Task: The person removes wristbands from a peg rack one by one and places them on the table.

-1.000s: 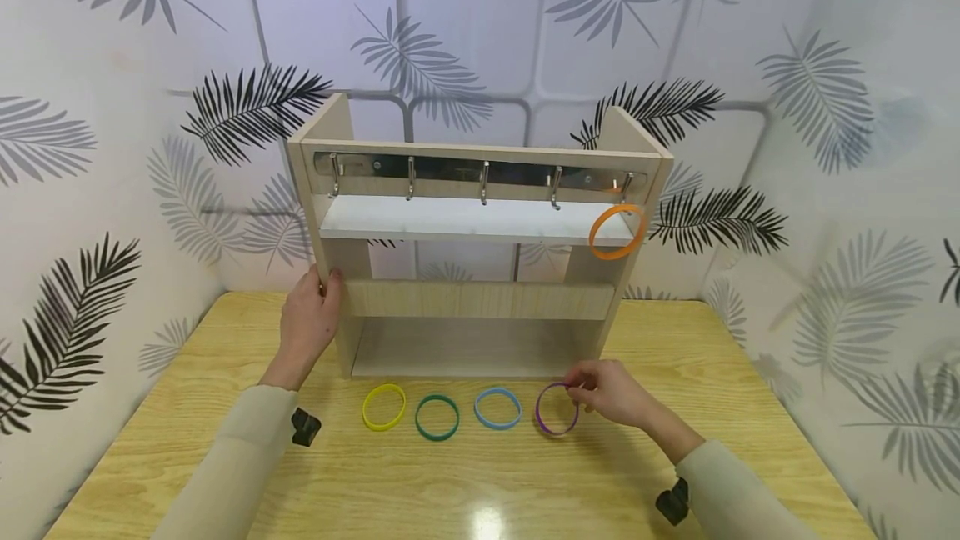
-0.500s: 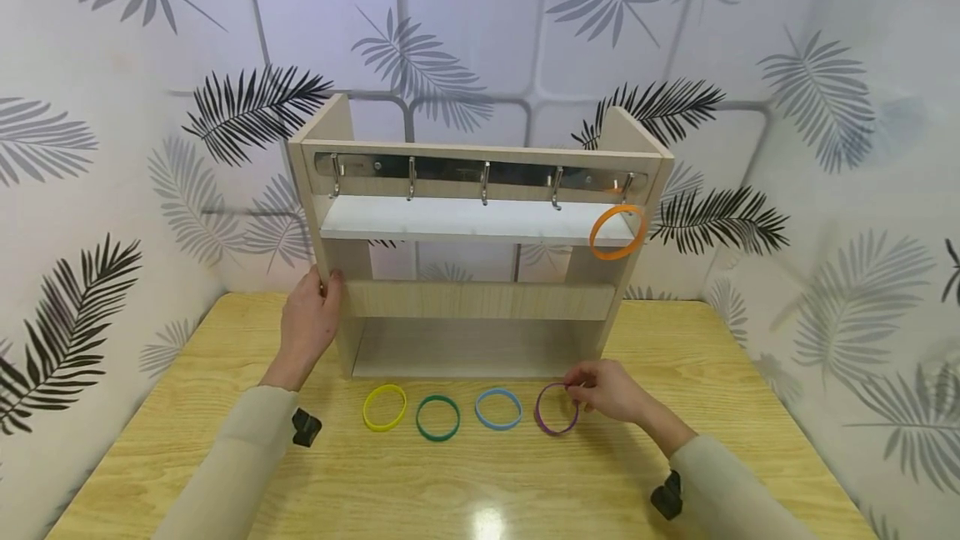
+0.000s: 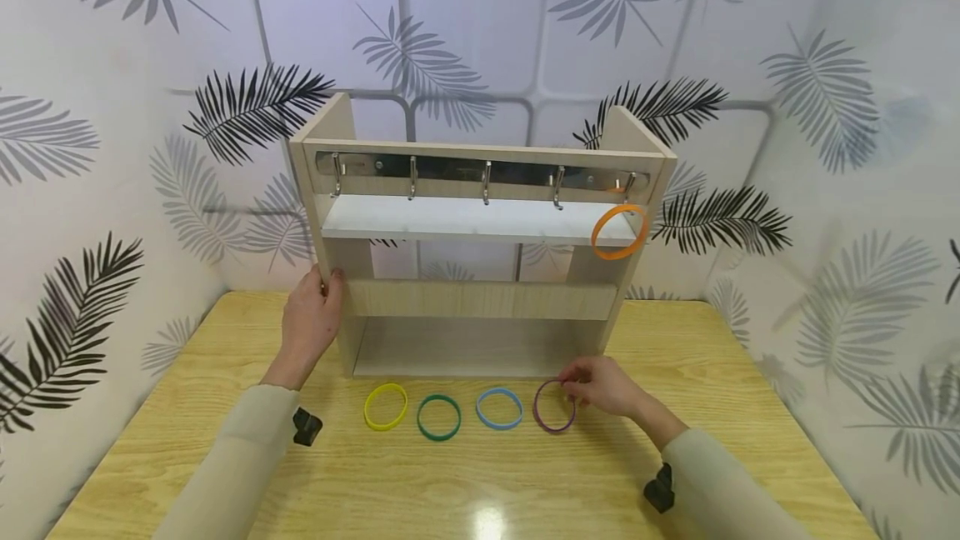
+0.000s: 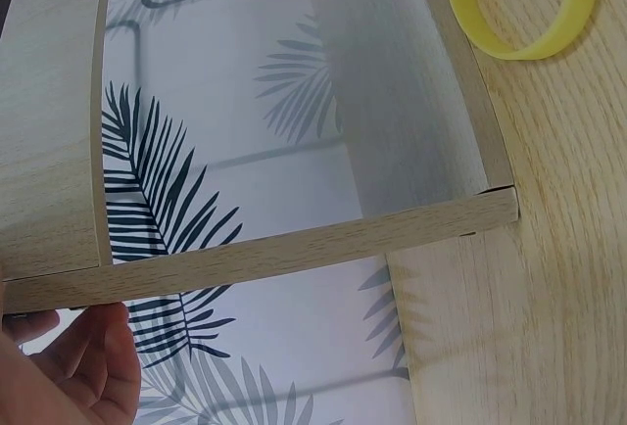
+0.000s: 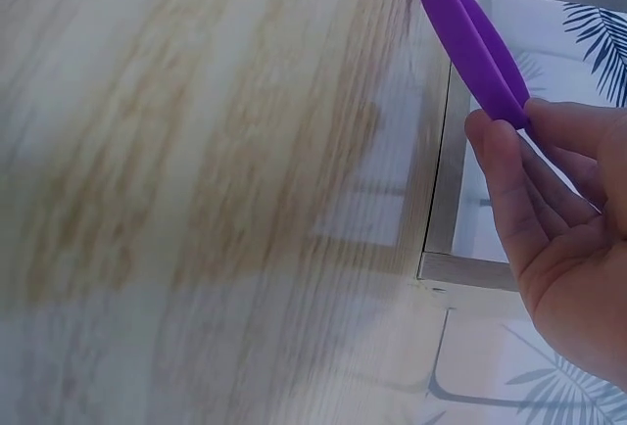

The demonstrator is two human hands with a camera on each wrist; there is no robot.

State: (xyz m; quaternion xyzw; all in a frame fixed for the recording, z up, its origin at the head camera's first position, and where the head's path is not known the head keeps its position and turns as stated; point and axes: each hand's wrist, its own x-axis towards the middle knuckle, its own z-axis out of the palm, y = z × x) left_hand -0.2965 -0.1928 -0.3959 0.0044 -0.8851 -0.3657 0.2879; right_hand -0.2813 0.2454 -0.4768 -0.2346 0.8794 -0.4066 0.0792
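Observation:
My right hand [image 3: 603, 386] pinches a purple silicone wristband [image 3: 537, 419] between thumb and fingers at its right edge. In the right wrist view the purple wristband [image 5: 470, 43] looks tilted, raised off the table at the pinched end. My left hand [image 3: 311, 319] grips the left side panel of a pale wooden shelf [image 3: 480, 300]; some of its fingers are hidden behind the panel. Blue [image 3: 480, 419], green [image 3: 422, 427] and yellow [image 3: 367, 415] wristbands lie flat in a row left of the purple one. An orange wristband [image 3: 596, 240] hangs from the rightmost hook.
A metal rail [image 3: 450, 169] with several hooks runs along the shelf's upper front. The shelf stands on a wood-grain table [image 3: 405, 490], before a wall [image 3: 480, 40] with a leaf pattern. Walls also flank the table left and right.
My right hand has shifted slightly left and away from me with the purple wristband, whose right edge has moved along. The left hand stays on the panel.

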